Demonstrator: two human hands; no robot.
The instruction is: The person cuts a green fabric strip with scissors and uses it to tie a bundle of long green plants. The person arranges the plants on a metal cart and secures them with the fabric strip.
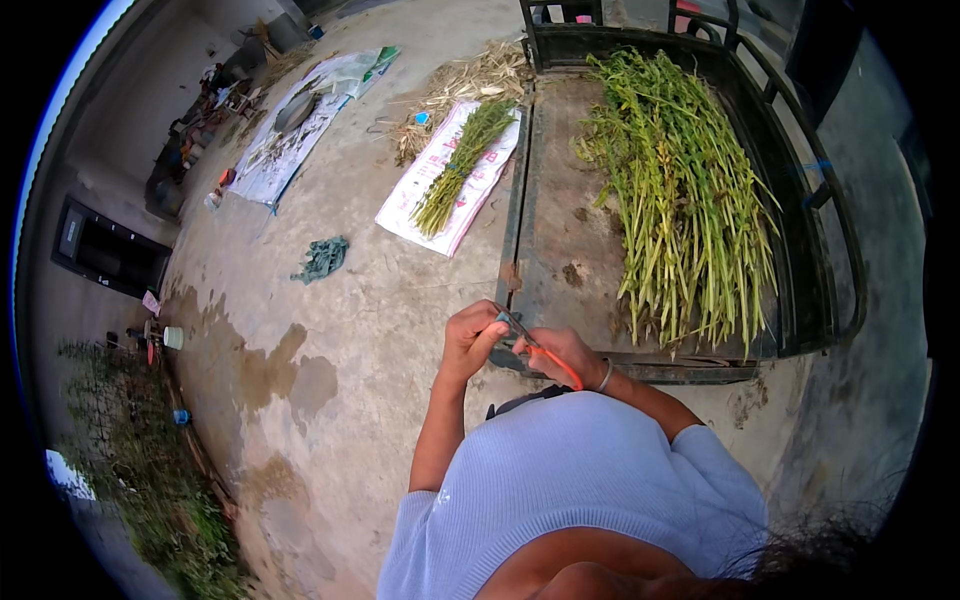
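Left hand (470, 342) is pinching a small dark-green scrap (507, 321) | right hand (565, 352) is gripping orange-handled scissors (557, 365) | cut stalks (690, 210) are lying across the cart bed (560, 190) | a smaller bundle (462, 165) is resting on a white sack (398, 213).

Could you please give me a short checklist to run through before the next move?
1. Right hand holding the scissors: ok, its grip is at the orange handles.
2. Left hand holding the small dark scrap: ok, it appears pinched.
3. Left fingertips clear of the blades: cannot tell; they are very close.
4. Stalks on the cart bed tied: not ok, no tie visible.
5. Bundle resting on the white sack: ok.
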